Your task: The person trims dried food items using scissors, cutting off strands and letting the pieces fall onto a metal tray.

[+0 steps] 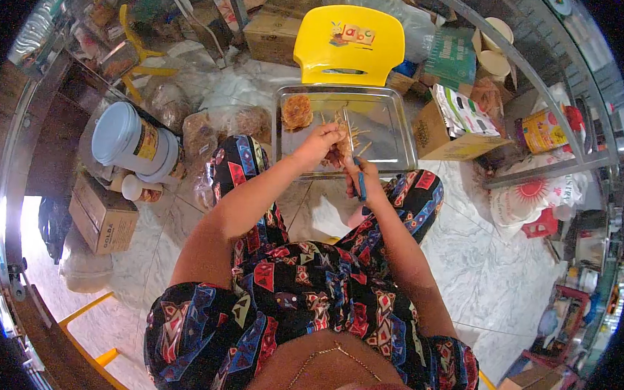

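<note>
In the head view, my right hand is closed around the blue handle of a knife, its blade pointing away from me. My left hand grips a brownish piece of food right beside the blade; the fingers partly hide it, and its exact kind is unclear. Both hands are over a clear rectangular tray. Thin pale strips lie in the tray near the blade. A round, orange-brown patty-like piece rests in the tray's far left corner.
A yellow chair back stands just beyond the tray. To the right is an open cardboard box with packets on top. White buckets and a carton stand at left. A metal frame runs along the right.
</note>
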Demonstrator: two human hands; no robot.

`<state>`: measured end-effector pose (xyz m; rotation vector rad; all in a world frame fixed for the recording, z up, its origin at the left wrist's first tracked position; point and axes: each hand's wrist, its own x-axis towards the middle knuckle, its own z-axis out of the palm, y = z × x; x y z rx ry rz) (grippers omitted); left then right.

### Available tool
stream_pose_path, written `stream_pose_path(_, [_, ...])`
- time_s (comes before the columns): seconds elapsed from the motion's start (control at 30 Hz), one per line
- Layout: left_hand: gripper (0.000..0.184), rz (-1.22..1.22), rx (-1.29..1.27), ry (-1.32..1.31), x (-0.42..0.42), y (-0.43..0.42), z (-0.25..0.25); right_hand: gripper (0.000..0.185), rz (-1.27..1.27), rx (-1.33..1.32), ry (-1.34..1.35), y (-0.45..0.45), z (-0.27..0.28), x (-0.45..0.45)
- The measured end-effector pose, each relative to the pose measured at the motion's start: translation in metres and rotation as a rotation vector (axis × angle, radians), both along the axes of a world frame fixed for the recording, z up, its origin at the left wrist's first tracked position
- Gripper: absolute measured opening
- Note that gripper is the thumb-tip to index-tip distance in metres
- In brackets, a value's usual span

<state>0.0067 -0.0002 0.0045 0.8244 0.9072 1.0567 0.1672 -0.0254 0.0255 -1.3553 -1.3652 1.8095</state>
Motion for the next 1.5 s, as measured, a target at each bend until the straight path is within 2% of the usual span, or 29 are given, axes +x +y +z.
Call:
stream_pose_path(0.2, [0.015,0.101,-0.014,-0.038,-0.005,0.004,0.008,0.040,0.026,0.017,-0.065,0.003,-0.002,0.002])
stream_pose_path(0.27, [0.015,0.161,-0.006,-0.025,-0.013,0.008,0.014,0.040,0.100,0.132,0.018,0.001,-0.011,0.003])
stream_pose_path(0.47, [0.017,0.282,0.082,0.020,-0.033,0.018,0.018,0.040,0.239,0.054,0.071,-0.002,-0.016,0.004])
stream_pose_path(0.63, [0.017,0.322,0.103,0.095,-0.035,0.019,0.023,0.038,0.231,0.047,0.043,-0.004,-0.015,0.003])
stream_pose_path(0.8, [0.018,0.321,0.114,0.136,-0.034,0.018,0.025,0.037,0.191,-0.006,0.083,-0.004,-0.017,0.005])
stream_pose_path(1.17, [0.019,0.263,0.116,0.147,-0.029,0.017,0.020,0.037,0.215,0.086,0.019,-0.003,-0.015,0.004])
stream_pose_path(1.5, [0.022,0.258,0.123,0.060,-0.025,0.015,0.014,0.038,0.145,0.087,-0.075,-0.005,-0.006,0.004])
